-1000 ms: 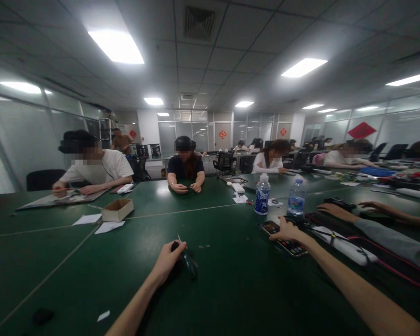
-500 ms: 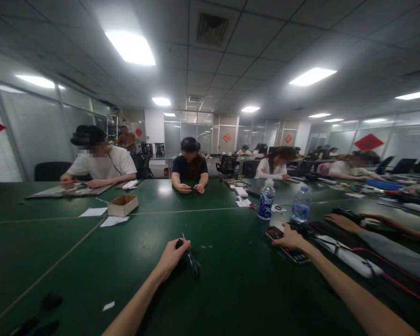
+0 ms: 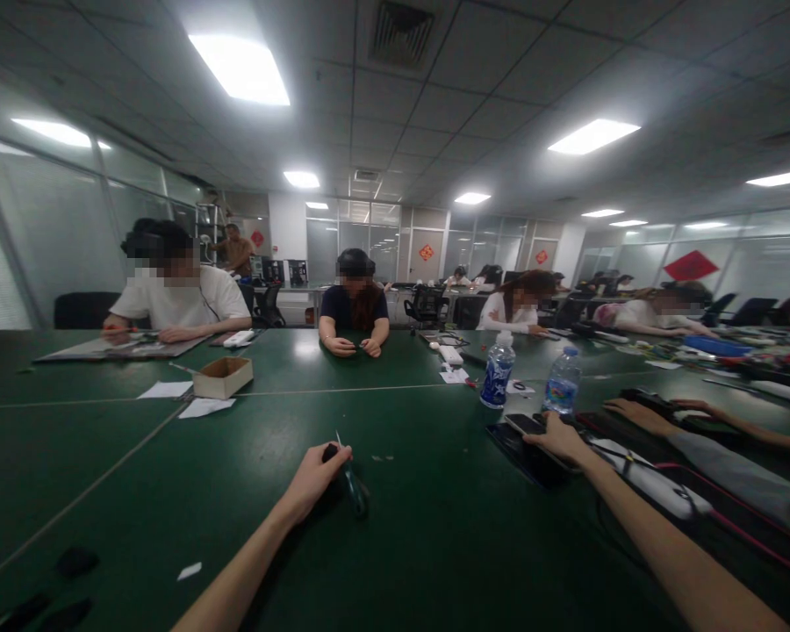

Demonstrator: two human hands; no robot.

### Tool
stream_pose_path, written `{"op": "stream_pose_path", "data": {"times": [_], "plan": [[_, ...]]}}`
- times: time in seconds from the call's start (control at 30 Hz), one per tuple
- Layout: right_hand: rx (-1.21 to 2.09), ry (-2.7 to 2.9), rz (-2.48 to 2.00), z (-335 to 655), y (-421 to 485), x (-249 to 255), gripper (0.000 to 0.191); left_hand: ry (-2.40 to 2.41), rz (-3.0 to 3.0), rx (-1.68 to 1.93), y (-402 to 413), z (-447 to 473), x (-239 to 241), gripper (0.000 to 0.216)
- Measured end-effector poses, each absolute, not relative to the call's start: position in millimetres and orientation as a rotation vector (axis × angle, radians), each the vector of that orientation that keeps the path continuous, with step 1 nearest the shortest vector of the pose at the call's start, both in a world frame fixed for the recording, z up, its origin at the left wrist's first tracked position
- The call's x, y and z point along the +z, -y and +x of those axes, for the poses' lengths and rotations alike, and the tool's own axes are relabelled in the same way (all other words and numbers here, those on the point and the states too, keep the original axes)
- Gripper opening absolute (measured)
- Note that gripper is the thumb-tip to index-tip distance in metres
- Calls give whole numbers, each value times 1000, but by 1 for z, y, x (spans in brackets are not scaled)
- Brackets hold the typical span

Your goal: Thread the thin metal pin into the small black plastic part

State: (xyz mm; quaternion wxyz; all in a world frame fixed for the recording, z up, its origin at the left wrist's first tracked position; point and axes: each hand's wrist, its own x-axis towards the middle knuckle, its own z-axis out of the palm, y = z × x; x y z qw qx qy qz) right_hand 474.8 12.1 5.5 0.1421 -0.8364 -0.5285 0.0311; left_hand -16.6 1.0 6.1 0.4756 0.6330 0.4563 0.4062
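Observation:
My left hand [image 3: 317, 478] is closed around a pair of scissors [image 3: 354, 493], blade tips pointing up and away, teal handles hanging below the fingers. A small black piece shows between thumb and fingers; its kind is unclear. Over on the right, my right hand [image 3: 562, 437] grips a smartphone [image 3: 525, 425] by its edges. The phone is tilted above a dark flat thing [image 3: 514, 449] lying on the green table [image 3: 421, 544]. Just behind the phone stand a blue-labelled bottle [image 3: 498, 373] and a clear water bottle [image 3: 562, 382].
A white power strip [image 3: 655, 478] with cables lies right of my arm, near another person's sleeve [image 3: 741, 474]. An open cardboard box [image 3: 222, 379] sits on papers at left. A paper scrap [image 3: 190, 571] and black pieces [image 3: 77, 561] lie front left. Several people sit around.
My right hand has taken hold of the phone and tipped it up off the dark thing under it. My left hand still holds the scissors. The view has shifted slightly.

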Motion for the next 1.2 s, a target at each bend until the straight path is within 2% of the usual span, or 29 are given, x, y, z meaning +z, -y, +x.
{"op": "stream_pose_path", "data": {"times": [0.13, 0.23, 0.3, 0.43, 0.5, 1.2], "plan": [[-30, 1552, -2428, 467, -9, 11, 45, -1149, 1527, 993, 1, -15, 9, 52], [-36, 1646, -2417, 457, -4, 15, 38, -1165, 1516, 1005, -1, -14, 8, 52], [27, 1705, -2440, 450, 1, 13, 43, -1155, 1519, 1003, -2, -14, 6, 51], [112, 1676, -2573, 437, 8, 5, 79, -1120, 1540, 990, -6, -16, 1, 48], [117, 1643, -2613, 433, 9, 2, 88, -1111, 1551, 991, -7, -16, 0, 47], [138, 1669, -2621, 430, 6, 10, 92, -1162, 1498, 974, -4, -12, 7, 46]]}}
